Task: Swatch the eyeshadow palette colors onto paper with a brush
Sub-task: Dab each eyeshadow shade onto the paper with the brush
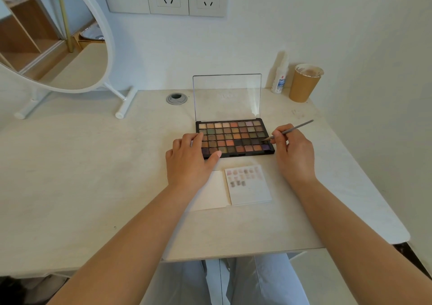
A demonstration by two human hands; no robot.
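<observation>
A black eyeshadow palette point(233, 136) with several rows of coloured pans lies open on the desk, its clear lid point(227, 96) standing upright behind. My left hand point(190, 158) rests flat on the palette's left end, thumb along its front edge. My right hand point(292, 151) pinches a thin grey brush point(295, 128); the brush tip touches a pan near the palette's right edge. In front of the palette lies a white paper pad point(251, 191) with several faint swatches in rows at its top. A second blank white sheet point(214, 193) lies to its left, partly under my left wrist.
A round white mirror point(70, 47) on a stand occupies the back left. A small white spray bottle point(280, 75) and a brown paper cup point(304, 83) stand at the back right by the wall. A cable grommet point(177, 98) sits in the desk. The desk edge point(233, 254) runs near my lap.
</observation>
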